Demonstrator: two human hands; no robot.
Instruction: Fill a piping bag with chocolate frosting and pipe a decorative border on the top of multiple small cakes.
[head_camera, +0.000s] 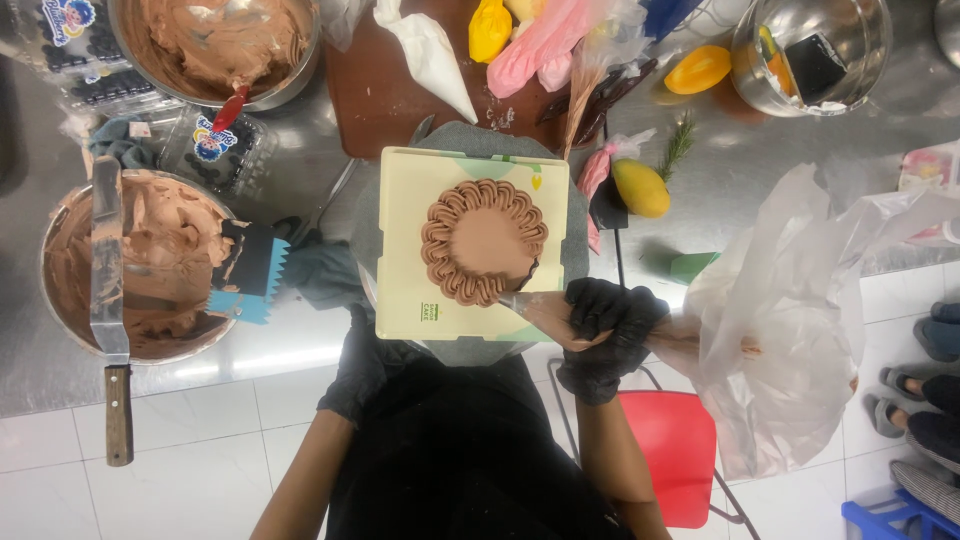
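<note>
A working kitchen for cake decorating, such as a bakery's back room, is shown. A long stainless steel worktop (300, 340) is set over a white tiled floor (200, 470). Two metal bowls of brown cream (150, 270) (215, 45) are stood on it, with a long palette knife (108, 300) laid across one. Filled piping bags in white (430, 55), pink (540, 45) and yellow (489, 30) are heaped on a brown board (380, 100). A round cake (484, 241) ringed with piped brown cream is placed on a square cake board (420, 200) upon a turntable (575, 240). Black gloves (605, 335) are worn. Tubs of blueberries (215, 150) and orange fruit (641, 187) are kept nearby.
</note>
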